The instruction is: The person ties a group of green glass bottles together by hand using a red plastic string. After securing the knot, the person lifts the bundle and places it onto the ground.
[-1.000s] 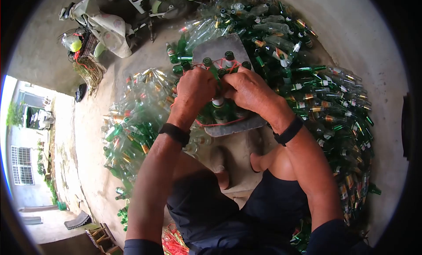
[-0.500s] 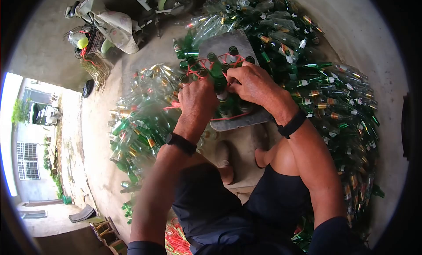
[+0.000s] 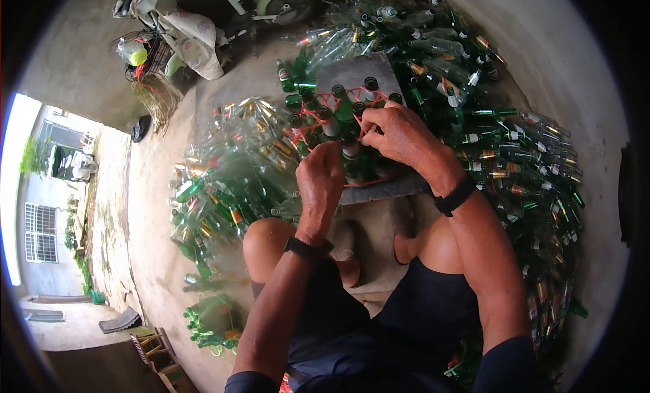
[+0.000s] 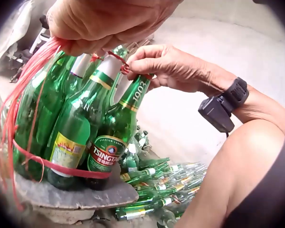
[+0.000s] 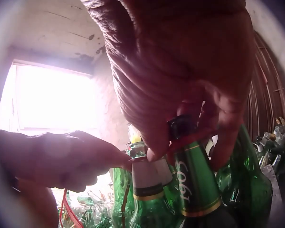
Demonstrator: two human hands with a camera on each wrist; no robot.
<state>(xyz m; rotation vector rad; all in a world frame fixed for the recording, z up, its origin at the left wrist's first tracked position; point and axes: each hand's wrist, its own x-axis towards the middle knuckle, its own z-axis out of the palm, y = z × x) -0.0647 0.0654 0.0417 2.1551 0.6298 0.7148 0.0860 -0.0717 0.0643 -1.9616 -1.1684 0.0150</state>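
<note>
Green bottles (image 3: 343, 111) stand upright in a cluster on a grey slab (image 3: 347, 72), red twine (image 3: 317, 113) laced among their necks and a red band (image 4: 61, 167) round their lower bodies. My left hand (image 3: 319, 183), fingers curled, grips red strands (image 4: 26, 80) at the cluster's near left side. Across from it, my right hand (image 3: 405, 135) pinches red twine beside the neck of a bottle with a "1903" neck (image 5: 192, 180). Its fingertips are partly hidden in the right wrist view.
Loose bottles lie heaped at the right (image 3: 501, 169), the left (image 3: 230, 169) and behind the slab. A covered scooter (image 3: 183, 30) stands at the back left. My knees and feet are close below the slab.
My left hand has drawn back toward my body, away from the bottle necks, uncovering more of the twine. The right hand has stayed near the right-hand necks. The whole view has shifted slightly.
</note>
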